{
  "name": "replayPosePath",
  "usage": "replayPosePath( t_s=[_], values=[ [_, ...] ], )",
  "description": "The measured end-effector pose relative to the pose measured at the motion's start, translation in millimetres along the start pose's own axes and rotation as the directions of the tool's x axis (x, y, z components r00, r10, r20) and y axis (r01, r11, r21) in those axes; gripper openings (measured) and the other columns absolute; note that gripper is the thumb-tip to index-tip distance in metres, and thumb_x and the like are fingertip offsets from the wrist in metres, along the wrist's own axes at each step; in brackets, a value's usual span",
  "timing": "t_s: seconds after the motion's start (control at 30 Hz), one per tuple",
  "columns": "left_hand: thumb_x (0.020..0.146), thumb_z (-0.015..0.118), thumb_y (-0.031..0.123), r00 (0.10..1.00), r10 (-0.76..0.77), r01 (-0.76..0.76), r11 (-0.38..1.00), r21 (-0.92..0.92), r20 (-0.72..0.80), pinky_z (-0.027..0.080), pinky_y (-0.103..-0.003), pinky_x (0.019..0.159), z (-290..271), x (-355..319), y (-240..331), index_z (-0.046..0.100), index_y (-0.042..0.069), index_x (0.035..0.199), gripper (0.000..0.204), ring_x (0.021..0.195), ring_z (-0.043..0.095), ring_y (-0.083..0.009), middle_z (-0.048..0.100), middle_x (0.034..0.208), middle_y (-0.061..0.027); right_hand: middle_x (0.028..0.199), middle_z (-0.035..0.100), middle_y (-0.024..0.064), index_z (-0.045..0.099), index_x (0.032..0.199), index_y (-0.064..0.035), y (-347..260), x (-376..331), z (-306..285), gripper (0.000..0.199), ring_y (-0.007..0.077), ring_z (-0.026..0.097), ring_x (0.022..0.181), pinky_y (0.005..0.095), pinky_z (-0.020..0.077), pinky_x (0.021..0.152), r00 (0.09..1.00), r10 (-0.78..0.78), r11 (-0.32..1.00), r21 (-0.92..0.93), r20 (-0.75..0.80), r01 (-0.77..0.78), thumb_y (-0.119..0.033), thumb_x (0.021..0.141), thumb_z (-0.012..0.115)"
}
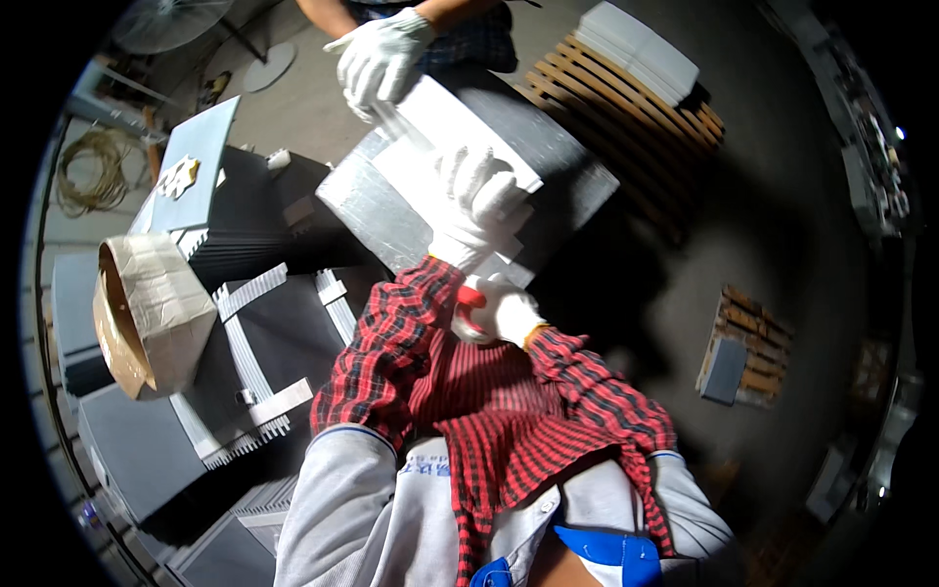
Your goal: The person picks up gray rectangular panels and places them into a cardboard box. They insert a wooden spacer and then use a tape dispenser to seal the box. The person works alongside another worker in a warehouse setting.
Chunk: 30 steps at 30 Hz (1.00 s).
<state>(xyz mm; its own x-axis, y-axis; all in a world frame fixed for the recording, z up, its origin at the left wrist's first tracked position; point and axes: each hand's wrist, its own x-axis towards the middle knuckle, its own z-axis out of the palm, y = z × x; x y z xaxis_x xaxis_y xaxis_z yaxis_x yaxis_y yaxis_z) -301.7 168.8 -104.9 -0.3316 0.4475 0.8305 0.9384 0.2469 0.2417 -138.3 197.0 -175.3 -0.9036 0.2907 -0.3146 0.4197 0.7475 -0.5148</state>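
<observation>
My left hand (476, 201), in a white knit glove, lies over a long white strip (479, 127), fingers stretched forward and slightly apart. Below it, close to my body, my right hand (504, 311), also gloved, is closed round a small red object (471, 297); its kind is mostly hidden by the fingers. A second white piece (406, 176) lies partly under the strip, on a shiny grey slab (367, 210). Across from me, another person's gloved hand (380, 61) is at the strip's far end, its fingers slightly blurred.
To the left stand stacks of dark grey panels (284, 323) with pale edge strips, and an open cardboard box (161, 313). A wooden pallet (626, 93) bears white sheets at far right. A smaller pallet (758, 342) lies on the right. A fan (166, 22) stands far left.
</observation>
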Motion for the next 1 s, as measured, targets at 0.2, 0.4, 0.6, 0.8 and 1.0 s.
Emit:
replayPosePath(
  t_s=[0.2, 0.4, 0.6, 0.8, 1.0],
  values=[
    [0.067, 0.091, 0.035, 0.956, -0.250, 0.261, 0.964, -0.057, 0.152, 0.038, -0.058, 0.108, -4.6, 6.0, 27.3, 0.039, 0.008, 0.138, 0.092, 0.125, 0.051, -0.0389, 0.058, 0.122, -0.0158, 0.107, 0.070, 0.0059, 0.066, 0.118, -0.0108, 99.4, 121.2, 222.7, 0.040, 0.0221, 0.068, 0.087, 0.0396, 0.0533, 0.077, 0.958, -0.192, 0.965, 0.138, -0.213, 0.224, -0.039, 0.094, 0.052],
    [0.084, 0.072, 0.041, 0.540, -0.587, 0.587, 0.776, 0.230, 0.603, 0.050, -0.047, 0.092, 39.0, -81.4, 22.9, 0.062, 0.002, 0.110, 0.048, 0.104, 0.064, -0.0382, 0.067, 0.097, -0.0180, 0.103, 0.071, 0.0129, 0.070, 0.103, -0.0078, 56.4, 40.1, -1.5, 0.027, 0.0328, 0.069, 0.086, 0.0427, 0.0540, 0.085, 0.975, -0.174, 0.961, -0.193, 0.140, 0.199, -0.030, 0.095, 0.057],
    [0.093, 0.053, 0.034, 0.257, -0.781, 0.913, 0.389, 0.122, 0.569, 0.052, -0.050, 0.081, 51.1, -109.1, 36.4, 0.065, -0.004, 0.104, 0.041, 0.091, 0.067, -0.0406, 0.068, 0.100, -0.0253, 0.096, 0.066, 0.0005, 0.056, 0.140, -0.0011, -5.9, 26.5, -223.5, 0.045, 0.0071, 0.054, 0.071, 0.0234, 0.0459, 0.060, 0.948, 0.179, 0.808, 0.590, -0.262, 0.011, -0.020, 0.099, 0.061],
    [0.101, 0.048, 0.046, -0.157, -0.463, 0.520, -0.790, -0.325, 0.872, 0.055, -0.046, 0.072, 81.2, -173.1, 36.8, 0.060, 0.005, 0.117, 0.045, 0.085, 0.066, -0.0292, 0.066, 0.099, -0.0115, 0.130, 0.060, 0.0214, 0.043, 0.144, -0.0008, -81.2, 94.9, -201.4, 0.083, 0.0300, 0.063, 0.116, 0.0379, 0.0523, 0.095, 0.949, -0.244, 0.967, 0.019, -0.199, 0.252, -0.031, 0.078, 0.082],
    [0.099, 0.032, 0.071, -0.023, -0.316, -0.350, -0.886, -0.303, 0.949, 0.050, -0.055, 0.100, 78.6, -119.2, 32.9, 0.044, 0.007, 0.143, 0.079, 0.125, 0.057, -0.0355, 0.054, 0.141, -0.0183, 0.113, 0.066, 0.0153, 0.047, 0.138, 0.0012, -96.7, 93.8, -206.2, 0.079, 0.0197, 0.064, 0.097, 0.0335, 0.0533, 0.086, 0.985, -0.093, 0.994, 0.051, -0.144, 0.102, -0.022, 0.074, 0.085]
  ],
)
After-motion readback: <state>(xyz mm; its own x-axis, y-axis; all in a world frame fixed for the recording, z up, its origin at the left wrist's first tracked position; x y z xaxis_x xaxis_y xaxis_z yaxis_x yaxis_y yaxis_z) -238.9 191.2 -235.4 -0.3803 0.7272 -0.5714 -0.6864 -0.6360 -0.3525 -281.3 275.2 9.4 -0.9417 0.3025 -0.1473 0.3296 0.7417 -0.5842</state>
